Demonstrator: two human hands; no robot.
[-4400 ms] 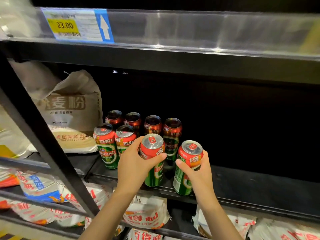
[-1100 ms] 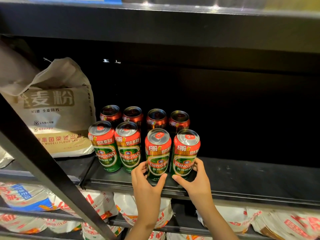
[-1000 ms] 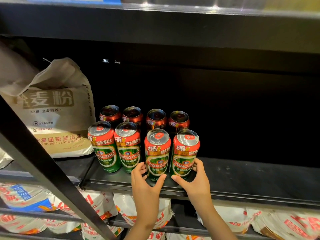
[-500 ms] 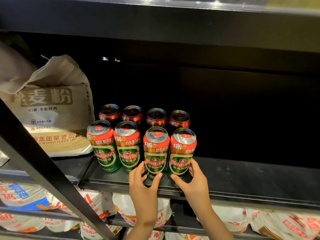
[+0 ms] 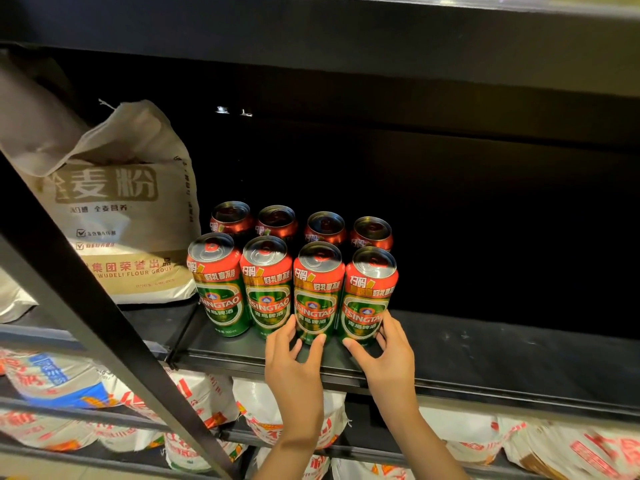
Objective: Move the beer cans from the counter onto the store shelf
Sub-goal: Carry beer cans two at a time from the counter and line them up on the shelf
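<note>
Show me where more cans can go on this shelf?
The bare shelf right of the rightmost front can is free, back to the dark wall. Left is crowded: eight cans packed in two rows, the flour bag beside them, both hands at the front.

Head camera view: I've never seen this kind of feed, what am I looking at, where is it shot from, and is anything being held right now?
No machine here: a person works with bare hands, and the single picture comes from a camera worn on their head, looking forward and down. The black store shelf carries eight beer cans in two rows of four. The left hand curls its grip round the bottom of the third front can, and the right hand does the same on the fourth front can, at the row's right end. Both cans stand upright on the shelf. A flour sack sits to the left of the cans, and more printed bags lie on the shelf below.
</note>
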